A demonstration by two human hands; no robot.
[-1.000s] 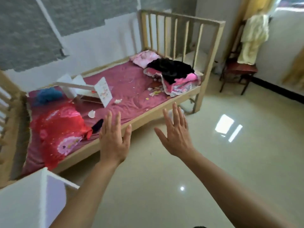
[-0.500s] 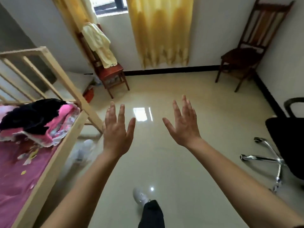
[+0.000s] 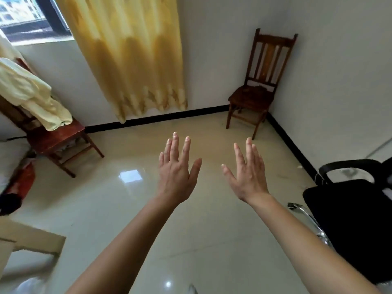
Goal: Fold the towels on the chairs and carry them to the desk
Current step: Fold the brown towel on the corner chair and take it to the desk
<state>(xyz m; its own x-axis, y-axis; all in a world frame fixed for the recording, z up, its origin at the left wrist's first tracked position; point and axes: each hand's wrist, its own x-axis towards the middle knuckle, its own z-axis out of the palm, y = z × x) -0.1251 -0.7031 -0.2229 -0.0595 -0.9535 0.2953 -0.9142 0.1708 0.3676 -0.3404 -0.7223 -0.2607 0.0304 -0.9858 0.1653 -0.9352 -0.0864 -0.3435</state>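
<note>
Floor (image 3: 118, 209) of pale glossy tile fills most of the view, bounded by a window wall with a yellow curtain (image 3: 131, 60). Since a second ago the view has swung rightward off the bed, and only a corner of its wooden rail (image 3: 31, 240) remains at lower left. The person now faces the chairs, so the task stands at its start with nothing yet folded.

A black office chair (image 3: 350, 219) sits at the right edge. Two wooden chairs stand against the walls, well apart: the left chair (image 3: 57, 139) and the corner chair (image 3: 254, 96). The pale yellow towel (image 3: 31, 92) hangs over the back of the left chair and trails onto its seat. A pale strip at the base of the corner chair's back may be a second cloth; it is too small to tell. The desk is not in view.

The left hand (image 3: 176, 172) and right hand (image 3: 248, 177) are raised over the floor, each grip spread wide, fingers straight, holding nothing. The towel lies well to the left of both, untouched.
</note>
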